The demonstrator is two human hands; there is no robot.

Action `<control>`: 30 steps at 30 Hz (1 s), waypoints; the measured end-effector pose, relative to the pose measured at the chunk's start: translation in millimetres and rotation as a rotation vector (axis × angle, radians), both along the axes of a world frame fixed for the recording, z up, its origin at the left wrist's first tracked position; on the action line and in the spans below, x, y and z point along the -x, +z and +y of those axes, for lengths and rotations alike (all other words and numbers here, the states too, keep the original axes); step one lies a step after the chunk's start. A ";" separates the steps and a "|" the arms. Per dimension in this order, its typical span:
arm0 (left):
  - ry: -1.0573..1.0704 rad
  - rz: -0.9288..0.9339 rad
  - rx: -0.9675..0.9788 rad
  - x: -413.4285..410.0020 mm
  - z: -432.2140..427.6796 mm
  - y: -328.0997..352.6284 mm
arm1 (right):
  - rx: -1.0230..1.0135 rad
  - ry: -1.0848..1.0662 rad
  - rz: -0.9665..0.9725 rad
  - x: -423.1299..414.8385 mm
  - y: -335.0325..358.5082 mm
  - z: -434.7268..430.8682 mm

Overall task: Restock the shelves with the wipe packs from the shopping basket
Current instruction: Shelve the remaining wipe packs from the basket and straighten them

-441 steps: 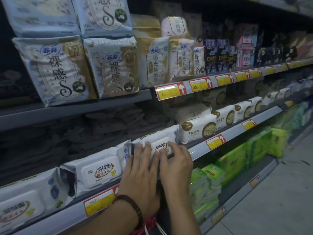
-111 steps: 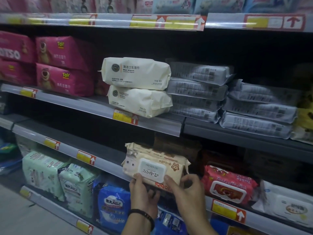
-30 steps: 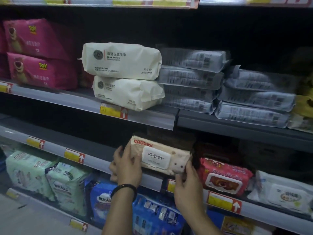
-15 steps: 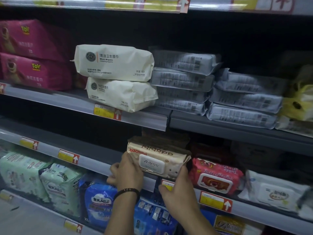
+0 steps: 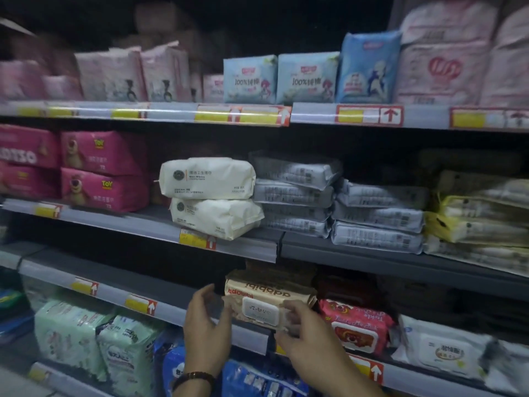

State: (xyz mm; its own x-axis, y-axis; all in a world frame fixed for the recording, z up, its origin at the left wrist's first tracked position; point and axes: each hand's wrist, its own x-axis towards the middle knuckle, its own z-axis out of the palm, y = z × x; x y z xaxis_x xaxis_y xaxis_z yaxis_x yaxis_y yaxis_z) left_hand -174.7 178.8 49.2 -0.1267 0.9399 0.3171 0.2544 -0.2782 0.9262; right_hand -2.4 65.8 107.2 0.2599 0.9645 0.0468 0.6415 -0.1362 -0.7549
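Note:
A beige wipe pack (image 5: 266, 296) with a white flip lid lies flat on the third shelf (image 5: 252, 333), its front edge over the shelf rail. More of the same packs sit in the dark behind it. My left hand (image 5: 206, 325) hovers just left of the pack with fingers spread and curved, a small gap between them and the pack. My right hand (image 5: 306, 333) has its fingertips on the pack's front right corner, thumb under the edge. The shopping basket is out of view.
A red bear wipe pack (image 5: 355, 325) and a white lidded pack (image 5: 440, 351) lie to the right on the same shelf. Cream packs (image 5: 209, 179) and grey packs (image 5: 294, 193) are stacked on the shelf above. Green and blue packs fill the shelf below.
My view has tilted up, showing a higher shelf. The beige pack now rests on the shelf. My left hand has come off its left end, and my right hand has shifted to the front right corner.

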 end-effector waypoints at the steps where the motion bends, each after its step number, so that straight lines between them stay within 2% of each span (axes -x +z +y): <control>1: -0.011 -0.011 -0.046 6.7 -0.9 17.5 | -0.058 0.000 -0.007 6.9 13.7 0.0; 5: 0.014 0.085 -0.180 45.8 21.5 100.5 | -0.251 -0.004 -0.014 35.4 73.1 10.4; 8: 0.000 0.118 -0.124 73.3 50.8 153.6 | -0.299 0.018 0.087 54.7 110.9 28.8; 10: -0.053 0.128 -0.044 80.1 67.2 173.4 | -0.258 0.017 0.226 67.9 129.1 42.1; 14: -0.227 0.025 0.110 81.0 91.8 181.4 | -0.154 -0.003 0.412 83.4 139.6 64.1; 19: -0.276 -0.007 0.088 76.7 116.1 182.0 | -0.104 0.060 0.520 88.7 134.0 82.8; 30: -0.169 0.028 -0.109 96.5 144.1 171.1 | -0.071 0.209 0.433 102.1 140.8 111.8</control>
State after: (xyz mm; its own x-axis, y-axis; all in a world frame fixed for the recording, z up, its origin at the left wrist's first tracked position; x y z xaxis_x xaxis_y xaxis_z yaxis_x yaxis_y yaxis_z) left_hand -271.2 322.9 220.3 0.0399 0.9068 0.4196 0.2208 -0.4176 0.8814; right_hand -104.5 177.6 248.0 0.0711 0.9965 0.0447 0.2743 0.0236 -0.9614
